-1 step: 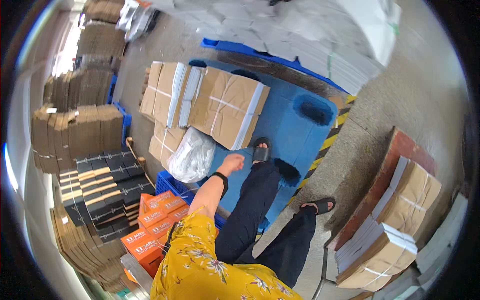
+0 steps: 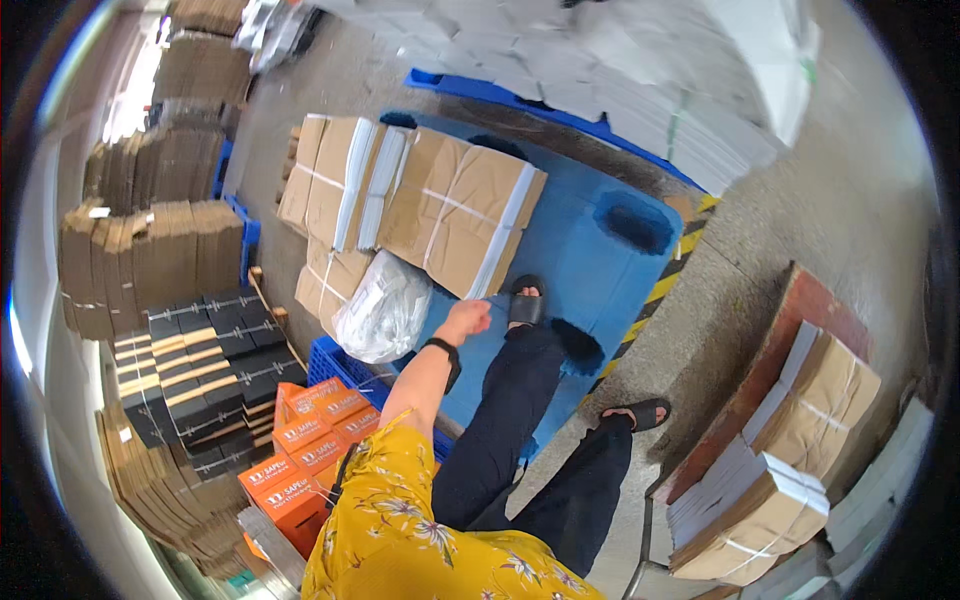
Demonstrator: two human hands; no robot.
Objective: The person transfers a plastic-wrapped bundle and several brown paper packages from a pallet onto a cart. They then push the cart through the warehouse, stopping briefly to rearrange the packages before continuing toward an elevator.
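Note:
My left hand hangs over the blue plastic pallet, in front of my left leg. Its fingers are curled in, and I see nothing in them. A black band circles the wrist. Nearest to the hand is a clear plastic bag of greyish stuff, a little to its left and apart from it. Beyond the hand lies a large brown paper-wrapped bundle, tied crosswise with white strap. More wrapped bundles stand to its left on the pallet. My right hand is out of view.
My left foot stands on the pallet, my right on the floor by yellow-black tape. Orange boxes, black strapped cartons and cardboard stacks line the left. At right is a cart with wrapped bundles; white stacks stand ahead.
The view has shifted slightly. My left hand has moved a little to the right and its fingers stay curled. The bundles and bag stay in place.

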